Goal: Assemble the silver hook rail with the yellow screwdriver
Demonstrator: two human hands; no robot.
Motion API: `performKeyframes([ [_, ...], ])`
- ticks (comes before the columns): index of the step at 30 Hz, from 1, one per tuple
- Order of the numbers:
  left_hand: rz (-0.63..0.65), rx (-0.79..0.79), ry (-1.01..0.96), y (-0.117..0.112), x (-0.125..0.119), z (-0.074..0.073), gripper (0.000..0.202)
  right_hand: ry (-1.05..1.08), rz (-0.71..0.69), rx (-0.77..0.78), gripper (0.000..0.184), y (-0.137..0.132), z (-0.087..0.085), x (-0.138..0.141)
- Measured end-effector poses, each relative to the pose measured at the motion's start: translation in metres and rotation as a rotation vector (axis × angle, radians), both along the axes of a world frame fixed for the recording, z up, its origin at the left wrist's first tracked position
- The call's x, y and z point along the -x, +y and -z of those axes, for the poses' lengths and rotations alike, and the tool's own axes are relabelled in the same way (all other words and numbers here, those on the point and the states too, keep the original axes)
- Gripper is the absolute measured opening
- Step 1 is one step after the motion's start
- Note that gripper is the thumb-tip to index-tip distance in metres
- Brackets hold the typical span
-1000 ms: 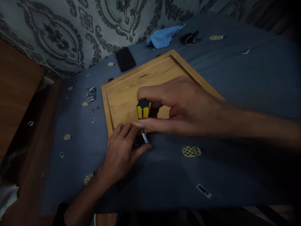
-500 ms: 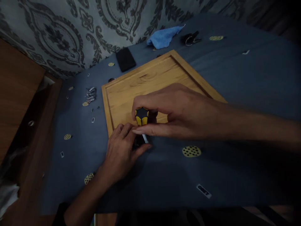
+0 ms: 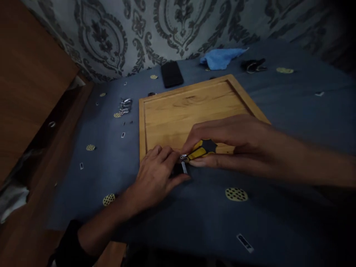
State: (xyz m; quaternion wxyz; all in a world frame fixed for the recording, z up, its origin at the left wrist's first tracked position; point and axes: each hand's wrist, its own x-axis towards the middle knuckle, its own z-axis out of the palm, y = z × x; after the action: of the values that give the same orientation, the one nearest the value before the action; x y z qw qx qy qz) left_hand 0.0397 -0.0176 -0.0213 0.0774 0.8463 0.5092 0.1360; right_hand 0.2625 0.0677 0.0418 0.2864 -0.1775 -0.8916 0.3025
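My right hand [image 3: 230, 142] grips the yellow and black handle of a screwdriver [image 3: 201, 149], its butt end tilted to the right. A small shiny metal part [image 3: 183, 157] shows at the driver's front end; contact there is unclear. My left hand [image 3: 158, 174] is closed around a dark piece with a bright metal strip [image 3: 184, 167], its thumb along the near side. Fingers cover most of that piece, so its kind is hidden. Both hands meet at the near edge of a wooden board [image 3: 172, 122] with a raised rim.
Several metal pieces [image 3: 125, 106] lie left of the board on the dark blue patterned cloth [image 3: 264, 222]. Behind the board are a black phone-like slab [image 3: 171, 74], a blue cloth [image 3: 222, 58] and a black item [image 3: 253, 65]. A patterned wall covering [image 3: 133, 33] borders the back.
The screwdriver has swung from nearly upright to leaning right, and my right hand has turned with it. My left hand keeps its hold. The whole view has shifted.
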Motion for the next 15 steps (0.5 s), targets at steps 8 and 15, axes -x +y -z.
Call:
performKeyframes([
  [8, -0.015, 0.212, 0.047, 0.005, -0.007, -0.012, 0.048, -0.026, 0.143, -0.069, 0.031, -0.006, 0.001, 0.006],
  [15, 0.016, 0.222, 0.062, 0.009, -0.006, -0.016, 0.043, -0.077, 0.255, 0.058, 0.018, -0.021, 0.003, 0.005],
])
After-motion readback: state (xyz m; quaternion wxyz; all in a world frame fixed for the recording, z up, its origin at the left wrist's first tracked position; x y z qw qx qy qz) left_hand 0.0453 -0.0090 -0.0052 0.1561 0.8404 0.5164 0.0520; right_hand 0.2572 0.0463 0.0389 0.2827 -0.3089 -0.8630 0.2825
